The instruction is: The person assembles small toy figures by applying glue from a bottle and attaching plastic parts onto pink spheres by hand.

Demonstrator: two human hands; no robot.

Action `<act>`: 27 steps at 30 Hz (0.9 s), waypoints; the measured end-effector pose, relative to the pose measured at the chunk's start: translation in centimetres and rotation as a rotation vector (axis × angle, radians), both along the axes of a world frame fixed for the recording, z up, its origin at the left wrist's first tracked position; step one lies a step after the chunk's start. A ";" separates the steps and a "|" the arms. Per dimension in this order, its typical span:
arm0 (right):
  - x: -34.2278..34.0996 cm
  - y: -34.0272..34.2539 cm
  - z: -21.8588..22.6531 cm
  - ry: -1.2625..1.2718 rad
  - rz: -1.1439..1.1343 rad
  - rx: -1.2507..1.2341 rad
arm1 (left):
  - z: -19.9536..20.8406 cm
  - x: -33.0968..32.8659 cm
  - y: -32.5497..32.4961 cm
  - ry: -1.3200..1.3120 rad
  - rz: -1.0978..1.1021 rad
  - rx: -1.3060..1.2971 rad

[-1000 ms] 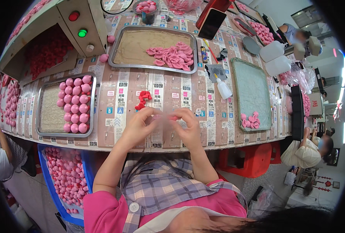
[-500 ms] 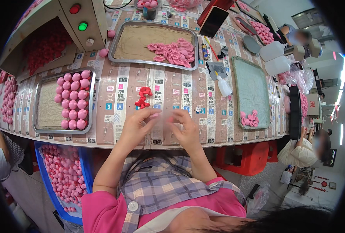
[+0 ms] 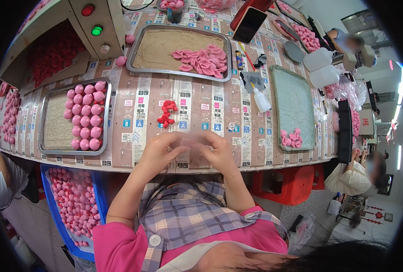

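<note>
The left hand (image 3: 158,149) and the right hand (image 3: 219,149) come together in a two-sided pinch, thumbs and forefingers curled and tips meeting or nearly so. The meeting point is blurred, so I cannot tell whether anything is held. If a soft bit is pinched there, uneven pressure could squash or tear it.

Taking the hands as the clock's centre and twelve as away from the body, the small curled red soft-looking pieces (image 3: 166,121) lie on the printed-paper-covered table (image 3: 244,156) at eleven, just beyond the left fingers; a careless knuckle could push them or flatten their curl.

At twelve, ruffled pink petal-like pieces (image 3: 203,61) overlap in a heap on a shallow metal tray (image 3: 154,50); if tacky, they could cling together and tear when lifted. At two, a white plastic squeeze bottle (image 3: 262,103) with a narrow tip might drip if knocked.

Between nine and ten, smooth round pink balls (image 3: 86,110) crowd one side of a second, rectangular metal tray (image 3: 54,118); a bump from the left forearm could roll them into its bare half.
</note>
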State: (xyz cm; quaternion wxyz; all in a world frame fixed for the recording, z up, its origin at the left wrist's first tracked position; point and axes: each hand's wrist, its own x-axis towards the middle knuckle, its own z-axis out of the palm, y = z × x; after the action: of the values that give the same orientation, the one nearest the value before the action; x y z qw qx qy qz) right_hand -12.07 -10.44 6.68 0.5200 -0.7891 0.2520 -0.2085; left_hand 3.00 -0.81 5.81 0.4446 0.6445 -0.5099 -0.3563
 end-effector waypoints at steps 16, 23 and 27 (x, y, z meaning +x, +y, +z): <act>1.0 -0.6 -2.1 -0.261 -0.086 0.661 | -1.8 -1.0 -1.4 0.113 0.167 -0.118; 0.9 0.9 -1.0 -0.153 -0.073 -0.113 | -3.6 -0.6 -1.8 0.938 -0.015 -0.021; 0.9 0.9 -0.6 -0.088 -0.060 -0.466 | -3.5 -0.3 -1.0 0.955 -0.004 0.045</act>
State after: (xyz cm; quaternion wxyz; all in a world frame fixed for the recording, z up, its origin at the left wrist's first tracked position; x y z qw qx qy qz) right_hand -11.18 -9.50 6.12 0.3278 -0.8702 0.1972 -0.3106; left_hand 2.75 -1.78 2.36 0.6144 0.4172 -0.2417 -0.6245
